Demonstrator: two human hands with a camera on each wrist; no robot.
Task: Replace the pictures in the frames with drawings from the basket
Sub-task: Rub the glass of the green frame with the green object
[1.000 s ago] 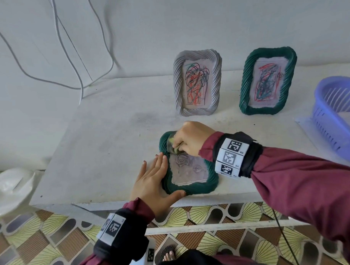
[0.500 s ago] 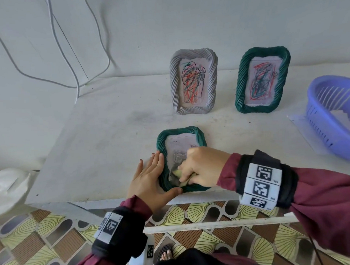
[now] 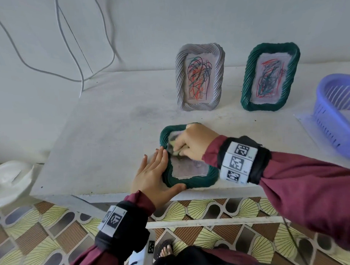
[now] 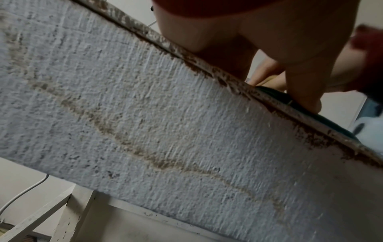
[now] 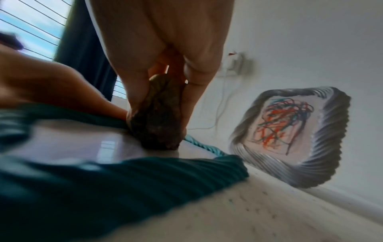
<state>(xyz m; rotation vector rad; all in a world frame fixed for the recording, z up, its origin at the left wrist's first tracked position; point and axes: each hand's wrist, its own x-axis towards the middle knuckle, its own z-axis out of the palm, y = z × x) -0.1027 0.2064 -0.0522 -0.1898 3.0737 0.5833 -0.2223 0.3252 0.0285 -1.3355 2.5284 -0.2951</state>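
A green frame lay flat near the front edge of the white counter. The left hand lay against the frame's left side, fingers straight and flat on the counter, thumb along the frame's near edge. The right hand was curled over the frame's far part, pinching a small yellowish wad pressed onto the glass; in the right wrist view the wad looked dark and its material could not be made out. The hand hid the frame's far right corner, and the picture under the glass was faint and unreadable.

A grey frame and a second green frame stood upright at the back, each showing a scribbled drawing. The purple basket sat at the right, cut off by the picture edge; its contents were only a pale patch. The left wrist view showed mostly the counter's rough underside.
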